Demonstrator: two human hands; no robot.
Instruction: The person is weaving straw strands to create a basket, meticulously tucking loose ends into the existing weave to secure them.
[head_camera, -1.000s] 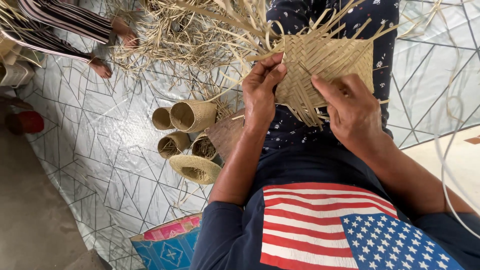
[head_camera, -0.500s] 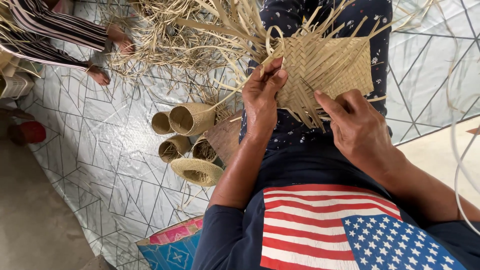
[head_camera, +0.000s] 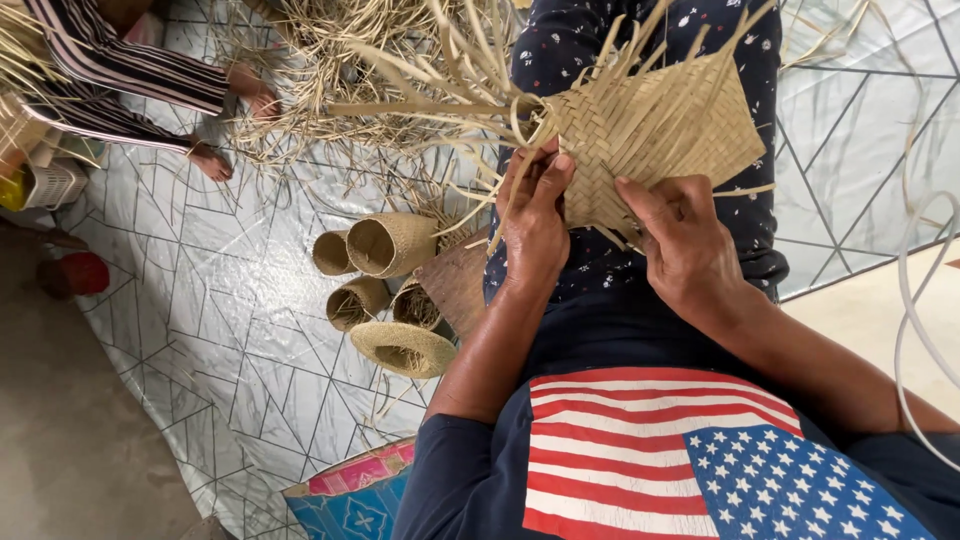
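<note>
Patterned floor mat (head_camera: 200, 330): woven baskets (head_camera: 385, 245), perhaps straw (head_camera: 330, 100).

Soft even daylight, faint shadows, sharp centre, slight wide-angle stretch at edges

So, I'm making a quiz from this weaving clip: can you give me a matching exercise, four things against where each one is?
Things:
1. woven panel
2. woven tubes
3. pile of loose straw
4. pink and blue box

Places:
A. at the bottom edge of the view, beside the person's arm
B. lying on their sides on the patterned floor sheet
C. held up between the left hand and right hand
D. heaped at the top, near another person's feet

Pairs: 1-C, 2-B, 3-D, 4-A
</note>
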